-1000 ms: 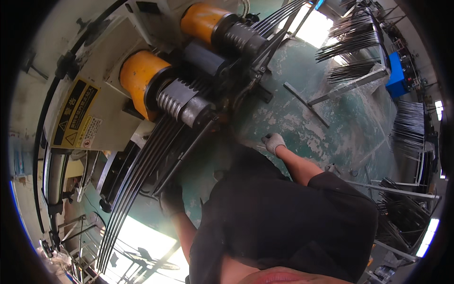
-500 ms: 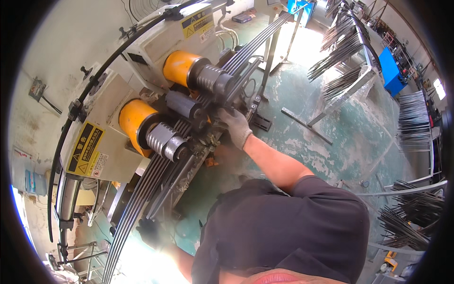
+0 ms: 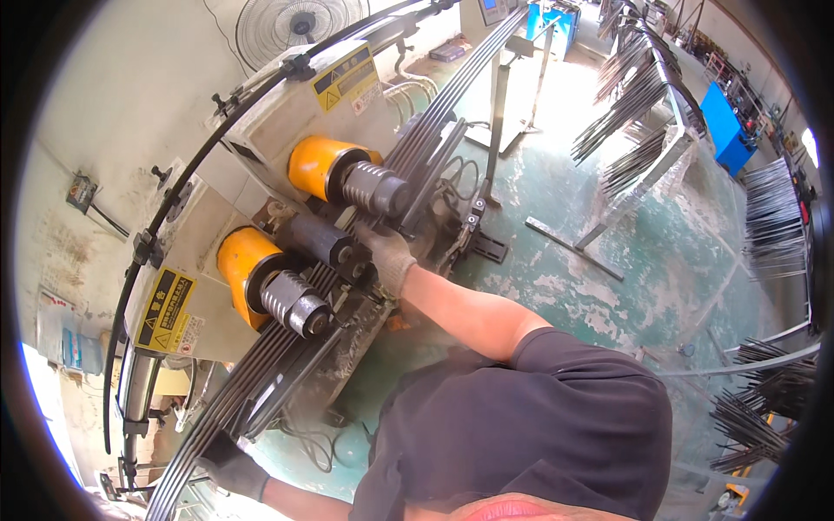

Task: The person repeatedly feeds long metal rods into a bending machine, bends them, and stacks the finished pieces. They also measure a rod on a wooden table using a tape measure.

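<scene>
A bundle of long dark steel rods runs diagonally through a machine between two ribbed grey rollers with yellow hubs, the upper roller and the lower roller. My right hand, in a light grey glove, is closed on the rods just below the upper roller. My left hand, in a dark glove, grips the same bundle at its lower end, at the bottom left. My black shirt fills the lower middle.
The cream machine housing carries yellow warning labels and a black cable arching over it. A fan stands behind. On the green floor at right are racks of rods, a blue cabinet and more rod bundles.
My right hand moved from beside the machine's base up onto the rods between the rollers. My head has tilted up, bringing the fan and wall into view.
</scene>
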Demonstrator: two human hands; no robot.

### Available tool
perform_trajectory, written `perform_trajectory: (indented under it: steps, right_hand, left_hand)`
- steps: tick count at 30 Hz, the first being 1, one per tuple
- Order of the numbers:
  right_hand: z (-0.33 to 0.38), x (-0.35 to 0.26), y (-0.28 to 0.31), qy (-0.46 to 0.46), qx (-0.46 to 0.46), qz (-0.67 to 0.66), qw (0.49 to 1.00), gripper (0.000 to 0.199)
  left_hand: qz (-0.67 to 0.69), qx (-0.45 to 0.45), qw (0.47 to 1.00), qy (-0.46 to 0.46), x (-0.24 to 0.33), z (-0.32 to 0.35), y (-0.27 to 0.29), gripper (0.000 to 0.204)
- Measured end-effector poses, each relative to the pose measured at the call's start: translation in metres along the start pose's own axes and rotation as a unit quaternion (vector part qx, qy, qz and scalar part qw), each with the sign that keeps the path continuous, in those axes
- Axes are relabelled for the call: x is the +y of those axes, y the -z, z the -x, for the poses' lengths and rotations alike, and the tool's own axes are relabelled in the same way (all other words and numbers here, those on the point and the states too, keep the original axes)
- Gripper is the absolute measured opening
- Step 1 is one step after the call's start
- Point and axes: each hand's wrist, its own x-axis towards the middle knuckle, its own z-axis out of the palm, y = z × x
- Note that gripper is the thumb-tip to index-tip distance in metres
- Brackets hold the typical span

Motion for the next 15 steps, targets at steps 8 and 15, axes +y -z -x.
perform_trajectory:
  steps: [8, 15]
  right_hand:
    - [-0.015, -0.02, -0.014, 0.006, 0.01, 0.004, 1.0, 0.043]
    - [-0.031, -0.015, -0.017, 0.037, -0.027, -0.076, 0.996, 0.044]
  left_hand:
    - [-0.378, 0.087, 0.913, -0.125, 0.033, -0.048, -0.174, 0.057]
    - [-0.403, -0.006, 0.903, -0.145, -0.007, -0.052, -0.266, 0.039]
